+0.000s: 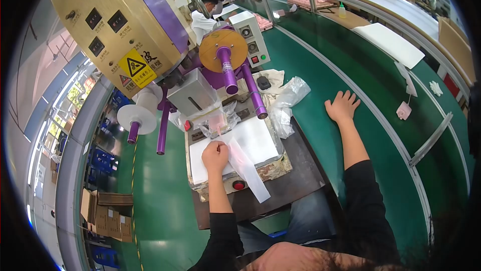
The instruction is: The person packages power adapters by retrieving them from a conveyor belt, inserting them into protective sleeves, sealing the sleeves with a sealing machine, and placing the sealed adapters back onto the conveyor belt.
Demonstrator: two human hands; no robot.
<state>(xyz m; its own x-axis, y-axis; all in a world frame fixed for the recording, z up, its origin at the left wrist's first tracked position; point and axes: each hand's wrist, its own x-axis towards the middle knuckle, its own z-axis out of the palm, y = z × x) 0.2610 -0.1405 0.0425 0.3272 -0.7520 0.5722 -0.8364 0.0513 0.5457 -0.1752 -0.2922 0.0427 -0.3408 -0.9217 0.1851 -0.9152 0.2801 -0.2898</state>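
My left hand [215, 157] is closed over the white work surface [258, 138] of the machine. Its fingers curl inward and hide whatever they may hold. Right beside it, a translucent plastic strip [250, 176] slants down over the front edge of the surface. A pink item [217, 123] lies among crumpled clear film just beyond the fist, under the grey metal press head [193, 95]. Off to the right, my right hand [343, 105] rests with fingers spread on the green conveyor belt [320, 146].
A gold-and-purple machine [115, 30] with purple rods towers at left. Crumpled clear plastic [290, 100] lies right of the press. A red button [239, 185] sits at the front of its base. Across the belt are a pink tagged piece [403, 110] and a white sheet [391, 44]. Another person [203, 23] works behind.
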